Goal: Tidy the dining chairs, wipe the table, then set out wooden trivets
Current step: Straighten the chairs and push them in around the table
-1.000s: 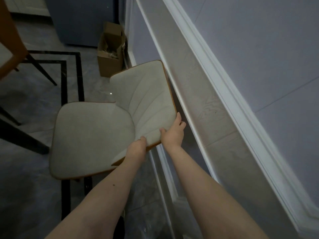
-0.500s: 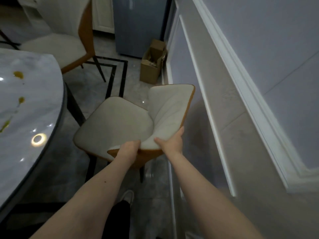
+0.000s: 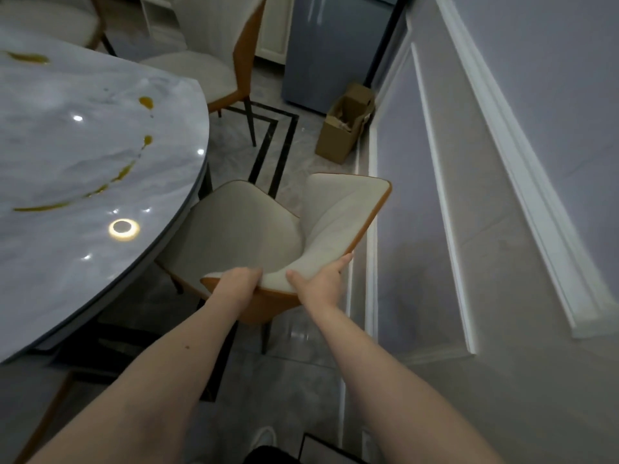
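- Dining chair (image 3: 248, 229) — cream upholstery, orange-brown shell, dark legs. Stands on the floor between the table and the wall, its seat front tucked just under the table's rim, its backrest nearest the person.
- Left hand (image 3: 239, 284) — on the top edge of the backrest, fingers curled over it onto the padded side; a firm hold on the chair.
- Right hand (image 3: 320, 279) — on the same edge, nearer the wall; thumb on the cream face, fingers wrapped behind the shell. Also gripping the chair.
- Table (image 3: 187, 135) — round, pale marble-look top with a dark rim. Amber smears and drops (image 3: 125, 170) run in an arc across it, so by the look of it wiping has not begun.
- Second chair (image 3: 204, 72) — same pattern, standing at the far side of the table, partly turned out.
- Cardboard box (image 3: 345, 128) — open, on the floor against the wall beyond the held chair.
- Wooden trivets — none in view.
- Step in hand (judged): the first one, tidying the chairs — this chair is being steered into its place at the table.
- Next move (judged): push the backrest squarely toward the table so the seat slides further under without the legs catching or the shell striking the rim, keeping clear of the wall on the right; then let go and see to the remaining chairs.
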